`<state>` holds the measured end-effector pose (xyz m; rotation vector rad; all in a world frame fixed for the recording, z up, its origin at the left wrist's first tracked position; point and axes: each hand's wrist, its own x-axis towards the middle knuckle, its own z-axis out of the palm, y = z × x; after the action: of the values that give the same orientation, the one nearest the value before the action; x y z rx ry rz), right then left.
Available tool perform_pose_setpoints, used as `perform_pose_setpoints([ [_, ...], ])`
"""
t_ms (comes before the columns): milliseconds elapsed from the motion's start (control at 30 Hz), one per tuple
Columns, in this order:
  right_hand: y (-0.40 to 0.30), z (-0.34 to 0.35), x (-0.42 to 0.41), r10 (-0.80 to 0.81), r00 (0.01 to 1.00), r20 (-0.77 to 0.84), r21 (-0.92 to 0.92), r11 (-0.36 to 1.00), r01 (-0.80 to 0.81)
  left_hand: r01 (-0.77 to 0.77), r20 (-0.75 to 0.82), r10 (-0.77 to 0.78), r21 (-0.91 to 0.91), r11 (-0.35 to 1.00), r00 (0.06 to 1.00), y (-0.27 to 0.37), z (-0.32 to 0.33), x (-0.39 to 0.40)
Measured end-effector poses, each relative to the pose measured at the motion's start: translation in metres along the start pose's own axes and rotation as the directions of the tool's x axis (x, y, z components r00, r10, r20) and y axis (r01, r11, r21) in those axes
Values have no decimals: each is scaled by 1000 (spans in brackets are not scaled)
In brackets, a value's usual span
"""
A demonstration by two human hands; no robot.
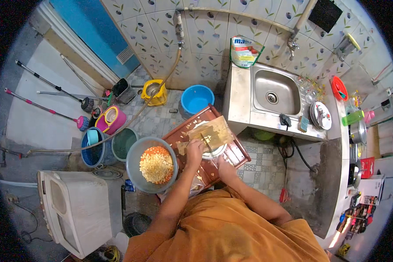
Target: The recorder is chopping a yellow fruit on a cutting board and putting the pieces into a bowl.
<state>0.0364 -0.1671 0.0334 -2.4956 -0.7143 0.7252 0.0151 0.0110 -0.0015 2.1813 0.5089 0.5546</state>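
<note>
My right hand [227, 169] grips a kitchen knife [209, 144], whose dark blade lies over a worn wooden cutting board [217, 129]. At the board's near left edge is my left hand [195, 151], its fingers curled close to the blade; what is under them is too small to tell. Small pale pieces of food [207, 138] lie on the board. Beneath it shows the rim of a white round dish [220, 152], on a red-brown wooden table [183, 131] strewn with pale scraps. To the left, a grey plastic basin [132, 165] holds diced orange and pale-yellow food [156, 165].
A blue basin [197, 98] is on the tiled floor beyond the table. At the right stands a steel sink [275, 91] in a tiled counter, with stacked plates [320, 115] beside it. Buckets [95, 147] and a hose [134, 119] are at left, near a white appliance [80, 209].
</note>
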Motion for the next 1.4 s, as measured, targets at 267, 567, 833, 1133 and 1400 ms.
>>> perform_pose_setpoints([
  [267,-8,-28,23,-91,996,18,18,996,90,-18,6,18,-5,1000,1000,2,-4,-6],
  [567,-21,-31,17,-38,999,31,-21,999,38,120,-57,-125,-94,988,991,3,-4,-9],
  [833,-22,-36,14,-28,996,83,-53,998,32,98,-58,-102,-67,993,993,2,0,-6],
  [1133,-8,-7,3,29,996,80,37,999,-32,125,-75,-131,-81,989,988,-2,2,-8],
  [1400,-2,9,4,71,997,26,-41,997,-70,139,-99,-151,-123,983,983,2,5,-8],
])
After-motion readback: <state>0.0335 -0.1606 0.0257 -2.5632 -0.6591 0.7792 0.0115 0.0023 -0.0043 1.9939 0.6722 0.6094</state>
